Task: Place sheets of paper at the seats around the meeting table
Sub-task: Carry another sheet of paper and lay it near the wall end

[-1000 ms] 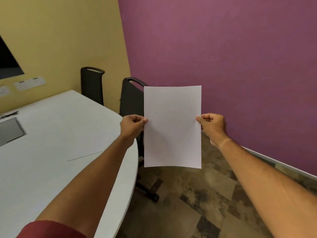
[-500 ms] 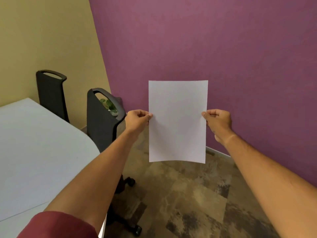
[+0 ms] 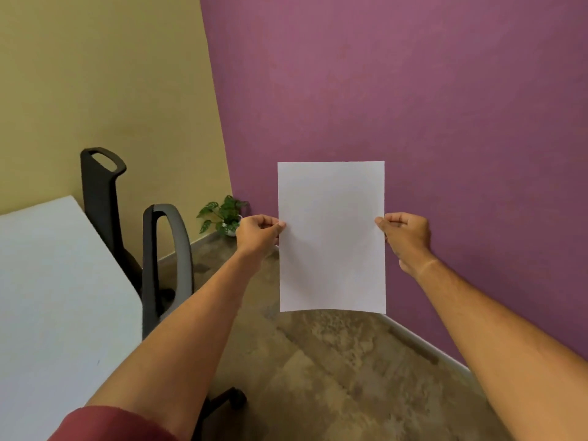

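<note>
Between both hands [image 3: 259,232], sheet [image 3: 332,237], apparently blank.

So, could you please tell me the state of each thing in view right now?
Sheet of paper: upright in the air, pinched at both side edges.
Left hand: shut on the sheet's left edge.
Right hand: shut on its right edge.
Meeting table: visible part bare.
Near chair: unoccupied, at the table.
Far chair: unoccupied, at the table.

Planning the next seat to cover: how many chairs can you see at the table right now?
2. The near chair stands by the table edge, left of the left hand; the far chair stands behind it near the yellow wall. Others may be out of view.
</note>
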`<state>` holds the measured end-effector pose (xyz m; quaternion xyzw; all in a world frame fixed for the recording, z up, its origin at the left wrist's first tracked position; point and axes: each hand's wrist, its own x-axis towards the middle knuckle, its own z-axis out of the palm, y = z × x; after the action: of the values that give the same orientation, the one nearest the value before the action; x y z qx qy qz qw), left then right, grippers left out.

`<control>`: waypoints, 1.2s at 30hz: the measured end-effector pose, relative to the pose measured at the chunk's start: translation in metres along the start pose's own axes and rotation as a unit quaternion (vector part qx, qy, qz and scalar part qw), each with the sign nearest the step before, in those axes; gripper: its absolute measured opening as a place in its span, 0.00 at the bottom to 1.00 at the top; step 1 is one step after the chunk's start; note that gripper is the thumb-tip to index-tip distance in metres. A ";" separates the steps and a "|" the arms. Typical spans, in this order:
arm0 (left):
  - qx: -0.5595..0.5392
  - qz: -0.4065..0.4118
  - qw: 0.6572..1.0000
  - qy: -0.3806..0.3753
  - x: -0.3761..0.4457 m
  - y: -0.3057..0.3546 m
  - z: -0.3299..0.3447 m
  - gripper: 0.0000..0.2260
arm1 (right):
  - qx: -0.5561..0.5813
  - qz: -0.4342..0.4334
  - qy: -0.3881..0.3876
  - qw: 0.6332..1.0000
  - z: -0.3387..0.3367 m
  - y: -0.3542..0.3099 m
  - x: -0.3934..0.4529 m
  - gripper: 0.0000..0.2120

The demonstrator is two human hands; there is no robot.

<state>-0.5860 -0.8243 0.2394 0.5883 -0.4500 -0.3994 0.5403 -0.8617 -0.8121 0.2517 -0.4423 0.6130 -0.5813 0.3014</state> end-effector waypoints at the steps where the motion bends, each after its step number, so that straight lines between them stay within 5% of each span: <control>1: -0.006 -0.005 1.000 0.014 0.017 -0.001 0.007 0.05 | 0.001 -0.002 -0.016 1.000 0.009 0.001 0.024 0.09; 10: -0.013 -0.039 0.987 0.154 0.143 0.007 0.012 0.05 | -0.004 -0.023 -0.184 0.983 0.126 0.003 0.191 0.13; 22: -0.016 -0.028 0.957 0.287 0.337 -0.021 -0.073 0.06 | 0.003 -0.055 -0.301 0.952 0.381 0.002 0.325 0.08; 36: -0.027 -0.049 0.866 0.497 0.399 -0.026 -0.256 0.06 | 0.052 -0.087 -0.513 0.852 0.689 -0.053 0.299 0.05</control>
<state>-0.2290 -1.1365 0.2450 0.7153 -0.0812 -0.0919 0.6880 -0.3701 -1.3831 0.2490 -0.7126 0.2990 -0.3266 0.5442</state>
